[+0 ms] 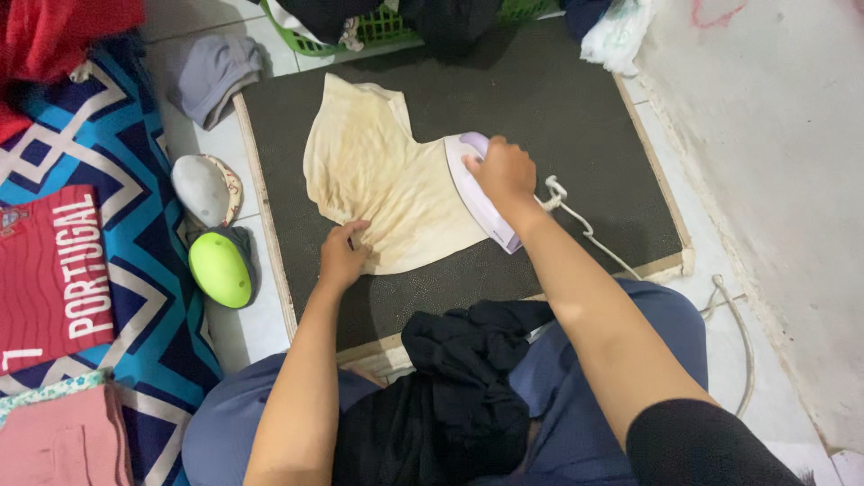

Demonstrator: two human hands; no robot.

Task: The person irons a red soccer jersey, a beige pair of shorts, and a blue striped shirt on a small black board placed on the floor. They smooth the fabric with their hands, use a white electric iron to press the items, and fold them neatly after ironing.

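Note:
A pale yellow garment (378, 171) lies spread flat on a dark padded board (558, 108) on the floor. My right hand (500, 171) grips the handle of a white and lilac iron (475, 198), which rests on the garment's right edge. My left hand (342, 254) presses down on the garment's lower left edge, fingers together. The iron's white cord (585, 229) trails right across the board.
A black cloth (468, 369) lies in my lap. Left of the board sit a lime green ball-like object (220, 268), a white cap-like item (202, 189) and a grey cloth (211, 76). Folded clothes lie on a blue patterned mat (135, 162). A green basket (378, 31) stands behind.

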